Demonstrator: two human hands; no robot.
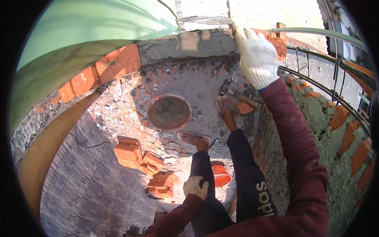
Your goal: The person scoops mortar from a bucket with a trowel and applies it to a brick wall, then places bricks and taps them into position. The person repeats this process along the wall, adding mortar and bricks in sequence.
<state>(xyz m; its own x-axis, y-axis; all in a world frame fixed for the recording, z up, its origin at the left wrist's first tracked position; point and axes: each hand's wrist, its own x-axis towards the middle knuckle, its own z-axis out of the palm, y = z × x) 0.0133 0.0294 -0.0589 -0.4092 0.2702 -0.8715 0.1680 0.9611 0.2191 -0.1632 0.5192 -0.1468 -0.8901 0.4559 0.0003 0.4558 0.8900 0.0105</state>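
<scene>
My right hand (pixel 258 57), in a white knit glove, is raised at the top and closed round the handle end of a trowel (pixel 205 19). The handle itself is mostly hidden by the glove. The blade lies flat over the wall top, pointing left, above a band of wet grey mortar (pixel 189 44). Orange bricks (pixel 118 63) continue this course to the left, and another brick (pixel 276 43) sits just right of my glove. My left hand (pixel 196 187), also gloved, rests on my left knee with its thumb apart and holds nothing.
A round basin of mortar (pixel 169 112) stands on rubble by my feet. Near my right foot lie a hammer (pixel 241 96) and a brick piece (pixel 244 107). Brick stacks (pixel 128 152), an orange bucket (pixel 221 176), a thick pole (pixel 55 146) and steel bars (pixel 316 55) surround me.
</scene>
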